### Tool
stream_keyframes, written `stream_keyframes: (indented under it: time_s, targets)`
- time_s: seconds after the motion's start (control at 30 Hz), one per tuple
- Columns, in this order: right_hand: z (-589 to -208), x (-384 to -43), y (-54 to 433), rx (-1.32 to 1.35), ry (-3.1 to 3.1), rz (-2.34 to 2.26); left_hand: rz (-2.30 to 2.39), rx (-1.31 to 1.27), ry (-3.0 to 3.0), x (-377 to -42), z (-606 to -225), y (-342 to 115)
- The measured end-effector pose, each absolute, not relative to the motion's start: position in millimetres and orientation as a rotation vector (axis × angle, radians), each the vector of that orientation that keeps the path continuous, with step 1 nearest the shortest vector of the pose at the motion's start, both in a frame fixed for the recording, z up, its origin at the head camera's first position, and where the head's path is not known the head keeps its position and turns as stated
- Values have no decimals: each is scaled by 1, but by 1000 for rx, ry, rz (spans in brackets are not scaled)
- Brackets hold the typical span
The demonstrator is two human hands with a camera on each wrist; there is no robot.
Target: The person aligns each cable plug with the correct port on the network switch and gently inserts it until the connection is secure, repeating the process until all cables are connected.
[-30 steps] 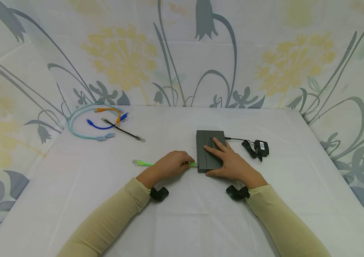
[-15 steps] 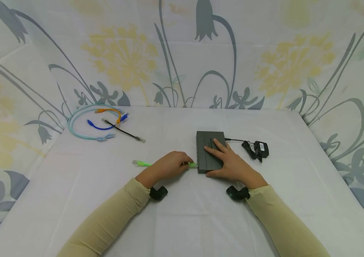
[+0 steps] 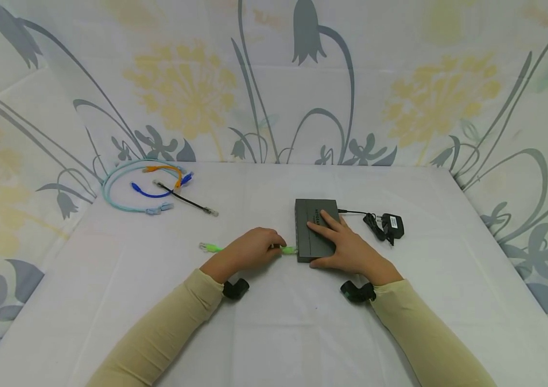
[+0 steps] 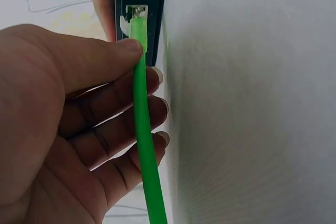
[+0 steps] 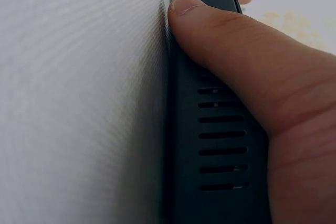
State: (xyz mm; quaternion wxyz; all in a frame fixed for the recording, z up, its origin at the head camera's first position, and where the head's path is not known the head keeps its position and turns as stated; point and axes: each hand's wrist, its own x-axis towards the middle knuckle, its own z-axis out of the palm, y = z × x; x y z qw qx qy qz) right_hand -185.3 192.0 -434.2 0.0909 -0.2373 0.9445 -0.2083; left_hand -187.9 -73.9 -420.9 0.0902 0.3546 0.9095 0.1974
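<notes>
A dark grey network switch lies flat on the white-covered table. My left hand pinches a short green network cable just behind its plug, with the thumb on one side and fingers behind. In the left wrist view, that clear plug sits in a port on the switch's left side; how deep is unclear. The cable's other plug lies left of the hand. My right hand rests spread on the switch's top, its thumb along the slotted near side.
A black power adapter with a bundled cord lies right of the switch, its lead running to the switch. At the back left are a light blue cable, an orange cable, a blue cable and a black cable.
My left hand has shifted very slightly left along the green cable, and a little more of the plug end shows. The right hand stays on the switch.
</notes>
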Motion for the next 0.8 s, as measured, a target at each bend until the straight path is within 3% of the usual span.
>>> stream_keyframes:
  time_s: [0.8]
  targets:
    - [-436,-185,193,-682,2792,-652,589,935,2792,-198,-408,-97]
